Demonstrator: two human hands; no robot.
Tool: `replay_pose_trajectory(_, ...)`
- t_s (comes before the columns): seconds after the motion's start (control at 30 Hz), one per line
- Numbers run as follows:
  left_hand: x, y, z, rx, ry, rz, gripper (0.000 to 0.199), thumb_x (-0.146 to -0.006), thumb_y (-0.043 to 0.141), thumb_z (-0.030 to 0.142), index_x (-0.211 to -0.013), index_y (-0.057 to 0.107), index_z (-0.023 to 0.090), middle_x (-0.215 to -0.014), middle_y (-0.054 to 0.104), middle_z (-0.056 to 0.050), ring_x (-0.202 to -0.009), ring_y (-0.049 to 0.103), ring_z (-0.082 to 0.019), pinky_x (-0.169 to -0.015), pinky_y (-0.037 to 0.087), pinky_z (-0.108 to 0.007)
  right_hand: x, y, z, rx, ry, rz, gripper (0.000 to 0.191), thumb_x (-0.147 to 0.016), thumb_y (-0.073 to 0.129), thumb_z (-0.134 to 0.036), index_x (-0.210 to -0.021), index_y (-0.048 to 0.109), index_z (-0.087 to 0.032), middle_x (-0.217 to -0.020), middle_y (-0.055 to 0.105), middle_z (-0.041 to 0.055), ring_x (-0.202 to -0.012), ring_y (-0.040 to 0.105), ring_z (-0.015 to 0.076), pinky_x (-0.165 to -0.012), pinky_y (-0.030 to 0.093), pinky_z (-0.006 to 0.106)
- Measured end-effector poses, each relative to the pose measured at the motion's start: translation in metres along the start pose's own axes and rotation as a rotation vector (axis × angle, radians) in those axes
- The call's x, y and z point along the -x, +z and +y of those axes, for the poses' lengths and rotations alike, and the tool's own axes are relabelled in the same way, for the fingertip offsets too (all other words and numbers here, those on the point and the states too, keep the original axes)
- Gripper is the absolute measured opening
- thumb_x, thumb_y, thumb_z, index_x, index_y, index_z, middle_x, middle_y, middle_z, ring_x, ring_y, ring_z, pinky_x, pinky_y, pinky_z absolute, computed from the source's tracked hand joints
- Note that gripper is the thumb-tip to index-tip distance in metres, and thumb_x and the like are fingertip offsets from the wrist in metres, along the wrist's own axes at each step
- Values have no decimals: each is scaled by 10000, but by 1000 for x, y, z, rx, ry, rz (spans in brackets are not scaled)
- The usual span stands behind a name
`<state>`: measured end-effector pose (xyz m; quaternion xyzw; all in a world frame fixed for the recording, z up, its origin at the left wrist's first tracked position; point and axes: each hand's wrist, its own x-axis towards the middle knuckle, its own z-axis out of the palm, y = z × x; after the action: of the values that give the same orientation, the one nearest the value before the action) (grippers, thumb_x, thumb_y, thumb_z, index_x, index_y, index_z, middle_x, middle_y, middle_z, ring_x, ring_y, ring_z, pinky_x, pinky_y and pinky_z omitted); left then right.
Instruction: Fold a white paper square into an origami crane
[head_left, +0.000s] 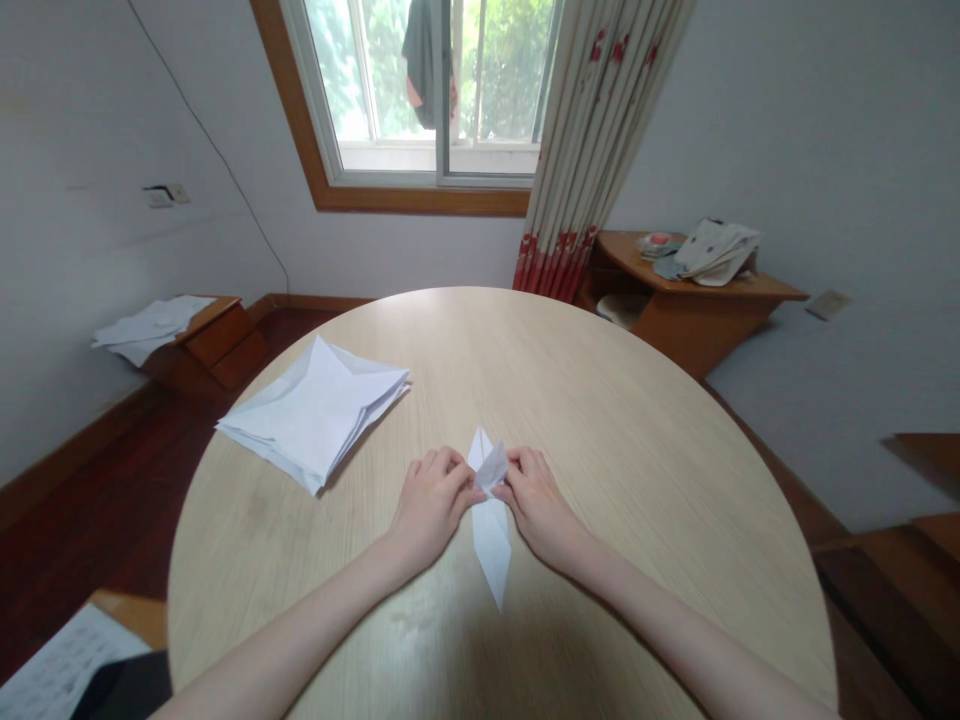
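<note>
A narrow folded sheet of white paper (492, 545) lies lengthwise on the round wooden table (622, 400), pointed at its near and far ends. A flap stands up from its middle. My left hand (435, 500) pinches the paper's left edge at the middle between thumb and fingers. From the other side, my right hand (544, 508) grips the right edge with thumb and forefinger, close to the raised flap. Both hands rest low over the tabletop, and the fingertips partly hide the middle folds.
A loose stack of white paper sheets (315, 410) lies on the table to the left. Beyond the table stand a small cabinet with papers (157, 325) on the left and a wooden desk with a cloth bag (720, 250) on the right. A curtain (592, 140) hangs by the window.
</note>
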<state>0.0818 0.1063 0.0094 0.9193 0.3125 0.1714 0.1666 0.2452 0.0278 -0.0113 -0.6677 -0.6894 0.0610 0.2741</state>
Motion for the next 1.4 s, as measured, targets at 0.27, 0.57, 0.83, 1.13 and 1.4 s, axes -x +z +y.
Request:
replay_pose_trajectory(0.27,0,-1,4,93,-119,-9,139,-905,591,287,-825,636,182,-889,627,-20,-908,570,-209,-774,354,-349,0,2,-4,219,-13,-12,125,-933,461,-164,-899,581,-156,-964,586,117,-904,522,242,-780,467,387)
replay_pose_trajectory(0.57,7,0,15,-94,-131,7,217,-960,484,266,-823,623,171,-870,643,-44,-858,566,-214,-756,335,-361,1,1,-12,257,35,-7,158,-929,428,-168,-871,573,-148,-924,584,123,-861,502,249,-754,450,387)
replay_pose_trajectory(0.83,8,3,18,-181,-113,30,223,-965,442,281,-840,583,162,-883,607,-64,-869,538,-244,-746,330,-380,3,2,-12,137,76,53,157,-920,427,-214,-800,526,-190,-852,559,90,-804,513,228,-713,450,363)
replay_pose_trajectory(1.13,5,1,14,-124,-164,28,157,-936,502,301,-859,551,174,-890,574,-48,-894,527,-248,-758,328,-381,1,2,-14,103,107,76,131,-915,403,-220,-930,525,-175,-862,576,87,-801,559,228,-688,453,347)
replay_pose_trajectory(1.4,3,1,11,-95,-186,40,149,-916,541,321,-876,539,177,-912,572,-49,-918,516,-249,-763,326,-377,2,3,-14,217,50,35,357,-942,385,-191,-1269,528,-199,-1034,589,130,-900,560,248,-746,468,380)
